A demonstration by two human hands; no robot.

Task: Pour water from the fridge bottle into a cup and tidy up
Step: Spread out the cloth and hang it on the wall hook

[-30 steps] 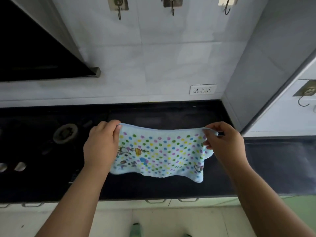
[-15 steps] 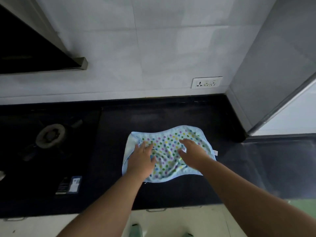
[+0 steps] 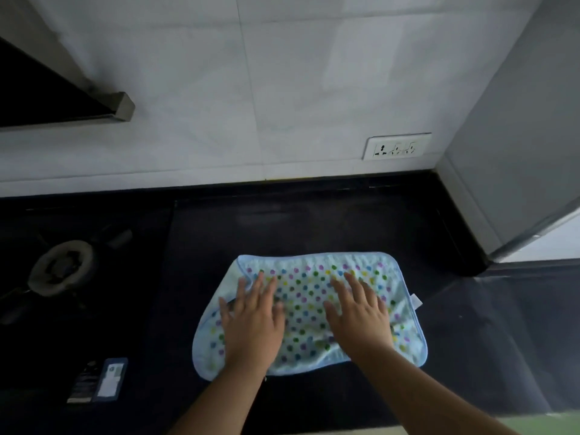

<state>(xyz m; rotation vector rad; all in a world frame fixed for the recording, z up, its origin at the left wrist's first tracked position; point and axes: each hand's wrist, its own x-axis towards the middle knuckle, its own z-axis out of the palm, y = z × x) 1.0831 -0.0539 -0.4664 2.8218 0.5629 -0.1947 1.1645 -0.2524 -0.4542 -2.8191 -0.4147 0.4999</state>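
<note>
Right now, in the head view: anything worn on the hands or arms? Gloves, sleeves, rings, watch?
Nothing worn that shows. The left hand and the right hand are bare, with no gloves; no ring is visible on any finger. Both forearms are bare down to the bottom edge of the frame, with no sleeve, watch or band in view. No markings can be made out.

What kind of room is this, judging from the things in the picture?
Most likely a home kitchen. A gas burner sits in the black counter, a range hood hangs above it, and a socket is set in the tiled wall.
</note>
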